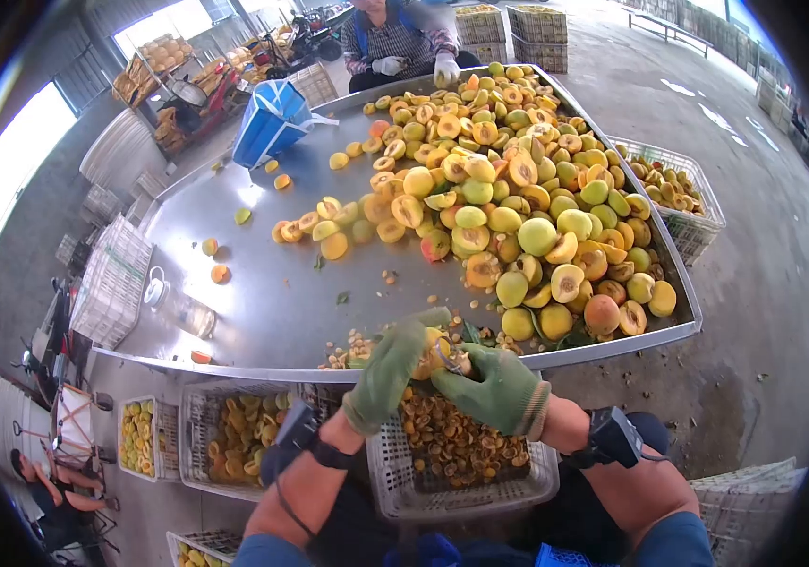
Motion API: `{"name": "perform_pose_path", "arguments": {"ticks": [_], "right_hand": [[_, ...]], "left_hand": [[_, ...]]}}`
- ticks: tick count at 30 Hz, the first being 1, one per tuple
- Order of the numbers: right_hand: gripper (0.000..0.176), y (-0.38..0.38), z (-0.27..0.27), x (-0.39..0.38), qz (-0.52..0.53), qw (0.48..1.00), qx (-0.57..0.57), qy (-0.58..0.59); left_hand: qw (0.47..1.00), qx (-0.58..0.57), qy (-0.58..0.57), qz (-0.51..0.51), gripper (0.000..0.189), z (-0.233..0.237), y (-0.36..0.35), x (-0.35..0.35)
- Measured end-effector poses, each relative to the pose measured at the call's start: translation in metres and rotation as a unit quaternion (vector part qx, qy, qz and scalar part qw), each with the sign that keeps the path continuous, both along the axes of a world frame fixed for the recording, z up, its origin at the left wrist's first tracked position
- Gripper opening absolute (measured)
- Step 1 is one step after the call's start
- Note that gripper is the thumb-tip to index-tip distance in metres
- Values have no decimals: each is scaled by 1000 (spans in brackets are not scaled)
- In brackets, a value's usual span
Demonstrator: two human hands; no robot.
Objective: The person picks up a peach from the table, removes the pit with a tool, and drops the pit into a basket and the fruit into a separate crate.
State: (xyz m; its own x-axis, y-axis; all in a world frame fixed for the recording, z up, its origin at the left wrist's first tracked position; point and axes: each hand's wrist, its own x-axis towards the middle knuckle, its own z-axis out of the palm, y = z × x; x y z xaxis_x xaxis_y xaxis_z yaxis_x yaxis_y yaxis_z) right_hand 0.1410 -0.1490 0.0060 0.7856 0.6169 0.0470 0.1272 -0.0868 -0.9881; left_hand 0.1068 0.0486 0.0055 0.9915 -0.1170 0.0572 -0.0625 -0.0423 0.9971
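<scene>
My left hand, in a green glove, is closed around a yellow peach. My right hand, gloved the same way, is closed on a small curved metal tool that touches the peach. Both hands meet over the table's near edge, above a white crate of brown peach pits. Loose pits lie along that edge. A big heap of whole and halved peaches covers the right part of the metal table.
Crates of cut peaches stand on the floor to the left. Another full crate sits right of the table. On the table are a clear jug and a blue bag. A person in gloves sits across.
</scene>
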Motion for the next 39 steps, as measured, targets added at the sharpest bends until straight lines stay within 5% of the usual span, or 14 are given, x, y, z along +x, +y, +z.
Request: {"name": "perform_pose_path", "arguments": {"ticks": [2,3,7,22,25,28,31,34,36,37,39], "right_hand": [[29,9,-24,-3,4,1000,-5,-1],[30,9,-29,-6,0,1000,-19,-4],[29,4,7,-17,9,990,-138,-38],[31,-1,-5,-30,77,960,-260,-63],[29,-5,2,-33,85,958,-267,-58],[28,-5,-6,-33,100,961,-254,-47],[28,-5,-7,-36,96,961,-252,-58],[26,-4,-20,-39,75,958,-254,-115],[21,-8,-16,-44,34,956,-252,-146],[21,-4,-36,-42,24,954,-261,-145],[22,6,-67,-38,29,968,-184,-167]], "left_hand": [[983,-178,35,38,56,-13,-11,-6],[994,-88,-3,59,66,-26,-9,-5],[986,-125,83,70,68,-16,-7,-9],[991,119,42,52,33,-9,-18,-31],[937,307,-164,34,30,-3,-23,-30],[980,190,31,52,29,17,-30,-38],[976,201,-57,54,27,7,-30,-38],[941,307,-139,20,25,-8,-22,-38],[742,541,-396,5,24,-40,-4,-30],[777,490,-396,-7,25,-32,-8,-28],[938,316,-145,2,30,-28,-18,-30]]}}
